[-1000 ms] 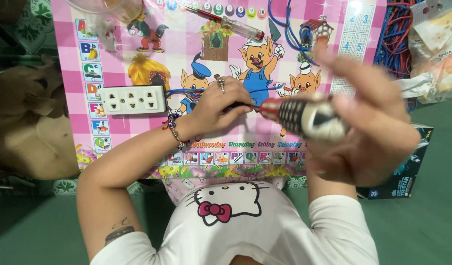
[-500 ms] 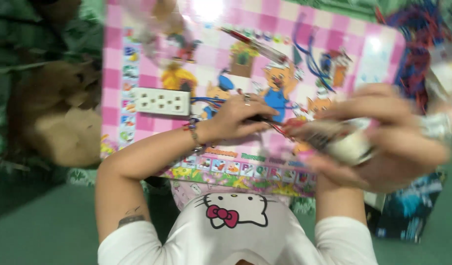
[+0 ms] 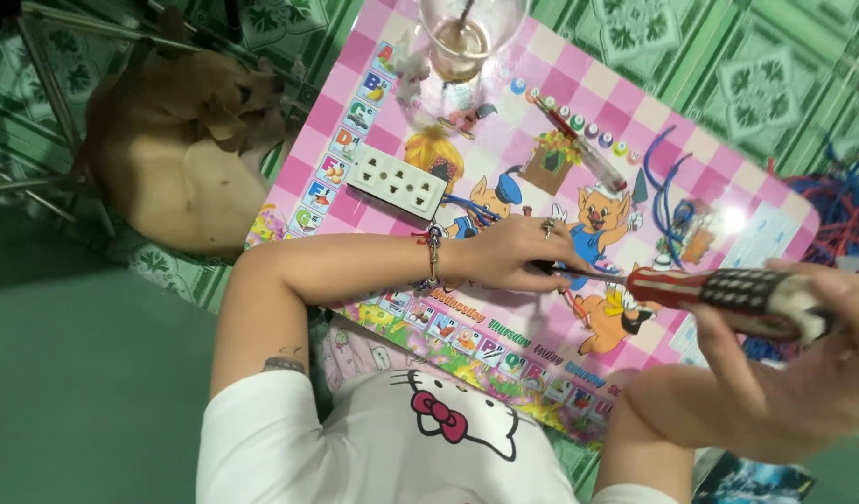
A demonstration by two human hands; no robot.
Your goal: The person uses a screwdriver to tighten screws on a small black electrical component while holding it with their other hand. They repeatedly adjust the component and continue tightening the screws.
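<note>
Two hands [image 3: 635, 308] on one screwdriver [image 3: 728, 301]

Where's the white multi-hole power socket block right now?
In the head view, the white multi-hole power socket block lies on the pink checkered cartoon mat, left of centre, just above the left hand's forearm and below the clear drinking glass.

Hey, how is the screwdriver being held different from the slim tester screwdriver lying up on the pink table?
The held screwdriver has a thick dark-and-red handle; the tester screwdriver is slim with a clear body. The right hand grips the first, its shaft reaching to the left hand; the second lies untouched on the pink table. The first sits nearly level across the picture; the second lies on a diagonal. Both are long, narrow hand tools.
</note>
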